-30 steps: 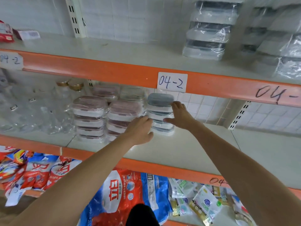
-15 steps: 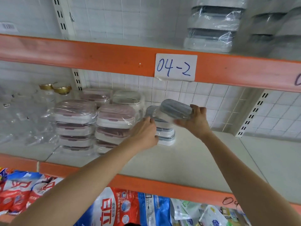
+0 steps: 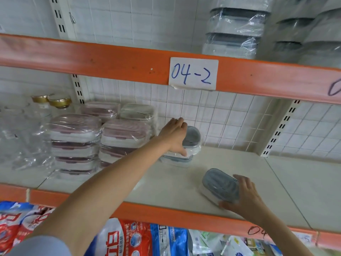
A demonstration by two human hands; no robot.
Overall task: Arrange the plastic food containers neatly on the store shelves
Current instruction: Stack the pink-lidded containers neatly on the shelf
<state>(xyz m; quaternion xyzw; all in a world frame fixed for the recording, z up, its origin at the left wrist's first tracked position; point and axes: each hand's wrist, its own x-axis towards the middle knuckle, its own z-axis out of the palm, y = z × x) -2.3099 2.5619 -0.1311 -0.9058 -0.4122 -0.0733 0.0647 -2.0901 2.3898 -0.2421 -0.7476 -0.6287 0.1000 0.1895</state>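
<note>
My right hand [image 3: 243, 196] grips a grey-lidded plastic container [image 3: 219, 185] that sits on the middle shelf [image 3: 166, 183] near its front edge. My left hand [image 3: 175, 135] reaches further back and holds the top of a short stack of grey-lidded containers [image 3: 190, 143] by the tiled wall; its thumb lies on the stack's front, the fingers over the lid. To the left of that stack stand wrapped stacks of pink-lidded containers [image 3: 73, 143] [image 3: 123, 139].
Clear glass jars with gold lids [image 3: 49, 102] stand at the far left of the shelf. The upper shelf [image 3: 110, 60] carries wrapped dark-lidded containers [image 3: 236, 32] at the right. Bagged goods [image 3: 129, 237] fill the shelf below. A paper label [image 3: 192, 72] reads 04-2.
My right hand lifted the top grey container off the stack and brought it down to the front right of the shelf. My left hand moved from the pink stack onto the grey stack.
</note>
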